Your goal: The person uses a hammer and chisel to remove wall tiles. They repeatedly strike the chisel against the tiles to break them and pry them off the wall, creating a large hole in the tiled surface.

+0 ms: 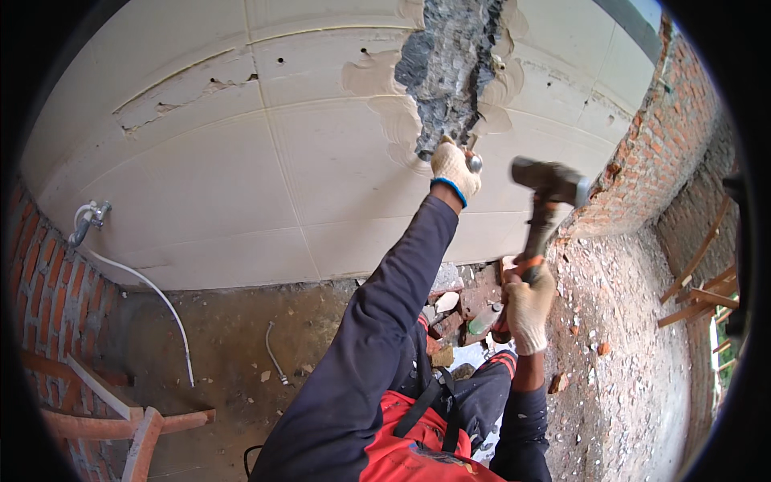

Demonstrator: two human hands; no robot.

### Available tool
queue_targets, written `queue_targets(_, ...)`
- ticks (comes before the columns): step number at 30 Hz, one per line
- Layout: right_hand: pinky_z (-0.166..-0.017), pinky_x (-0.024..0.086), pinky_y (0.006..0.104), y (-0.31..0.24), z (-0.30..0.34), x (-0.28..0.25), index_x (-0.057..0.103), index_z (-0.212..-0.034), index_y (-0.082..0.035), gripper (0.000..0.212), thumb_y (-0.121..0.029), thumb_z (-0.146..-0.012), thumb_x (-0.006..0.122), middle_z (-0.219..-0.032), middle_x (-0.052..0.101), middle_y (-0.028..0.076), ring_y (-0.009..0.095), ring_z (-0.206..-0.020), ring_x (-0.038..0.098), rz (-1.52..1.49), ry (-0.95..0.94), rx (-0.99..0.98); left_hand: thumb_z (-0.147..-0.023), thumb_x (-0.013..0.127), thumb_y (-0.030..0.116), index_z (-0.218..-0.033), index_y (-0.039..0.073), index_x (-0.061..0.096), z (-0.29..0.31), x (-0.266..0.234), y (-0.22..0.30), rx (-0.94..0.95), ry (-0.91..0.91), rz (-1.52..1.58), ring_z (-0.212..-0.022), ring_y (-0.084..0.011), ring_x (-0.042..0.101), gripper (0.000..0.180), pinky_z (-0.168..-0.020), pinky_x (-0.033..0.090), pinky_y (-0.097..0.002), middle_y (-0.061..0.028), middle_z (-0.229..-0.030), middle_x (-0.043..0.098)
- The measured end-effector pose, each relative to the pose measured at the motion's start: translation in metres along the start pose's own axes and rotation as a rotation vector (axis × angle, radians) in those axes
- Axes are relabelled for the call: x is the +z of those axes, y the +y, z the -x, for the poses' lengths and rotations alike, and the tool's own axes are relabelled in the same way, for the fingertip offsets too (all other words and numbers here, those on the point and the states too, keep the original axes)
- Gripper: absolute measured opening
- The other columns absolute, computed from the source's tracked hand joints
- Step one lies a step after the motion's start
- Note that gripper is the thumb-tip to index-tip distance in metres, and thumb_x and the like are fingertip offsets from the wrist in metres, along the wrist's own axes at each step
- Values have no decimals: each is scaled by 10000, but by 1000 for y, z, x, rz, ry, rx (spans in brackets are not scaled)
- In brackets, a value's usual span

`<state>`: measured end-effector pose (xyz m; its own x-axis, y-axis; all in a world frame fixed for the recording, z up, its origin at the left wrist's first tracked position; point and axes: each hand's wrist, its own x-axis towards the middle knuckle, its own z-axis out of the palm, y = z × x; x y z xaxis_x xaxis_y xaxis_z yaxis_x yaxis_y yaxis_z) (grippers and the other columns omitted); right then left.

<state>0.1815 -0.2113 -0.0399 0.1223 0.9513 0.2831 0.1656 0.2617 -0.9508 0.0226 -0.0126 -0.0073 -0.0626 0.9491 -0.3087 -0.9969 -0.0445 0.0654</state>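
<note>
The left hand [454,170] is fisted around a chisel [474,163], whose tip seems to sit just beyond the fingers in the chipped wall channel [450,72], while the right hand [528,309], clenched on the hammer [550,183], is mid-swing; next, a square strike on the chisel head.

Between the left hand [452,170], closed on a chisel [472,160] at the foot of the broken channel [450,72], and the raised hammer [549,183] in the right hand [528,309] lies a narrow open gap. The tiled wall [241,161] blocks the way ahead, and a brick wall [666,136] closes the right side. Rubble [462,305] crowds the floor under the arms. Leftward the dirt floor [225,337] is open as far as the white hose [157,293] and the tap [90,217]; wooden pieces [120,410] lie at lower left.
</note>
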Motion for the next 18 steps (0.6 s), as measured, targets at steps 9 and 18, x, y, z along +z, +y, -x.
queue_targets(9, -430, 370, 251, -85, -22, -5, 410, -888, -111, 41, -143, -911, 423, -548, 309, -7, 108, -472, 348, -613, 268, -871, -882, 451, 147, -842, 136, 459, 9, 8, 8, -37, -2, -70, -576, -129, 507, 43, -506, 468, -278, -5, -712, 481)
queue_targets(18, -454, 388, 263, 26, -15, 17, 505, -738, -13, 62, 24, -690, 519, -575, 498, 26, 103, -477, 453, 50, -91, 39, -888, 407, 123, -800, 114, 442, 4, 7, 13, 6, -107, 12, -541, -151, 479, 95, -484, 461, -281, -27, -679, 460)
